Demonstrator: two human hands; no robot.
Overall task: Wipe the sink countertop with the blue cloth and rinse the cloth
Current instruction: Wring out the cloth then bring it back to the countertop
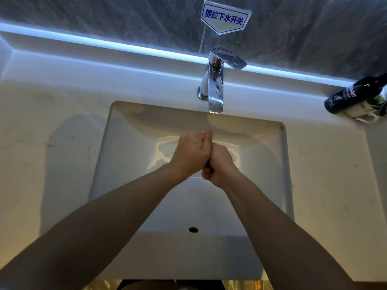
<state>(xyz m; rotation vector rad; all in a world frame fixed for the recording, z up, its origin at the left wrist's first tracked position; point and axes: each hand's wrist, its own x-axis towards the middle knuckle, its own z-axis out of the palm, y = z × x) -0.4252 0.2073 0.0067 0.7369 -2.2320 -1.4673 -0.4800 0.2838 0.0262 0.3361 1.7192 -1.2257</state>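
Both of my hands are balled into fists and pressed together over the middle of the white sink basin [125,155]. My left hand [191,152] lies over the top and my right hand [222,167] sits just beneath and to the right. Only a thin dark sliver of the blue cloth [207,163] shows in the gap between them; the rest is hidden inside the fists. Both hands look wet. The pale countertop [52,164] surrounds the basin. Straight beyond my hands stands the chrome faucet [214,91], with no stream visible from its spout.
A dark bottle [351,95] lies tilted at the counter's back right, against a white cup [365,115]. A blue-lettered sign [225,17] hangs on the dark wall above the faucet. An overflow hole [193,229] sits in the basin's near wall.
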